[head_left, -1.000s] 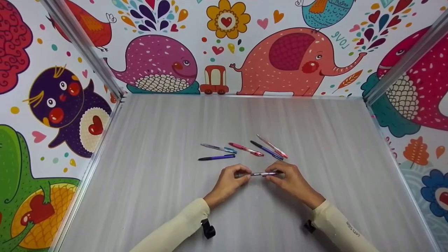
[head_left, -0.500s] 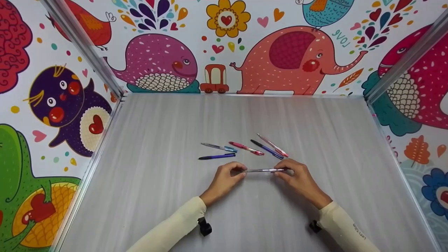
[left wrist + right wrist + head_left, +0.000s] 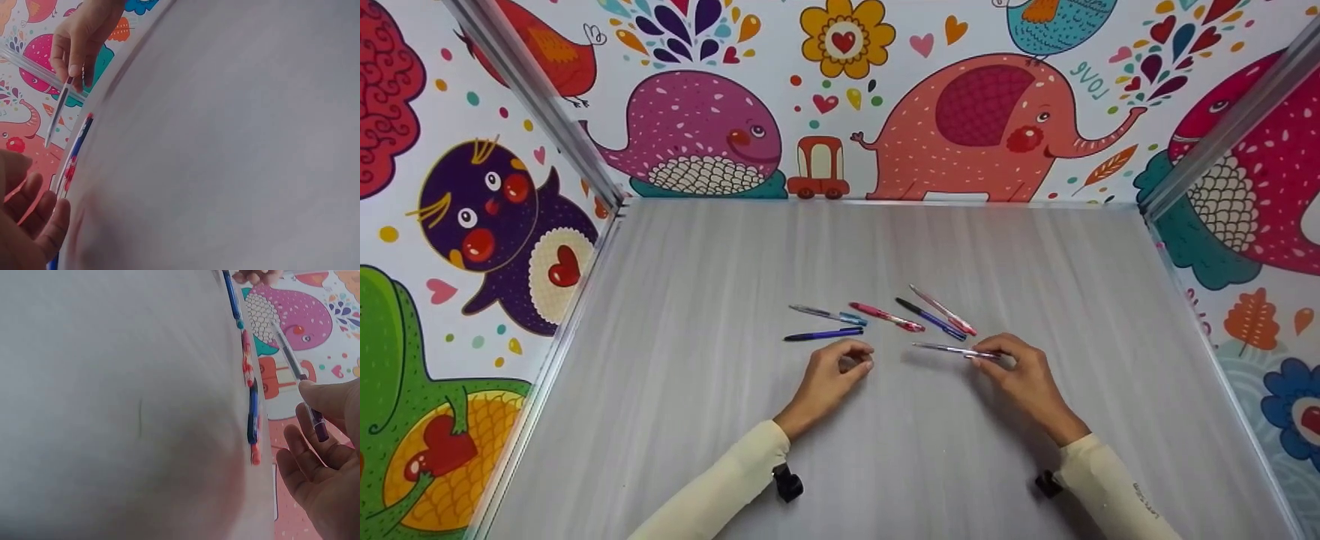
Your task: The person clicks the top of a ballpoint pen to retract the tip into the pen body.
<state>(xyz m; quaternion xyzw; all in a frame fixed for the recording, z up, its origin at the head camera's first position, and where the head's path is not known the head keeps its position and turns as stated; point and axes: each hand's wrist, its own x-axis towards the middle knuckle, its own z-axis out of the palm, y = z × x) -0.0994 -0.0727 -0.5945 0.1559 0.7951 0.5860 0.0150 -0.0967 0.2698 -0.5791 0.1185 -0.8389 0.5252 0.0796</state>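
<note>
My right hand (image 3: 1024, 371) pinches a clear-barrelled pen with a dark purple end (image 3: 291, 354) between thumb and index finger. In the head view the pen is raised over the table, its tip pointing left. My left hand (image 3: 829, 382) holds nothing, its fingers loosely bent a little way left of the pen. Just beyond the hands lie a blue pen with a black end (image 3: 823, 334), a clear pen with a light blue end (image 3: 829, 315), a red pen (image 3: 886, 316), a dark blue pen (image 3: 930, 319) and a clear pen with a red end (image 3: 943, 309).
The pens lie on a grey wood-grain table (image 3: 720, 270). Metal frame bars (image 3: 540, 105) and printed cartoon walls (image 3: 705, 135) border it at the back and sides. A black strap end (image 3: 787, 482) hangs at the left wrist, with another (image 3: 1048, 484) at the right.
My left hand has let go of the pen and drawn back left. My right hand has carried the pen to the right and slightly away from me. The lying pens have stayed put.
</note>
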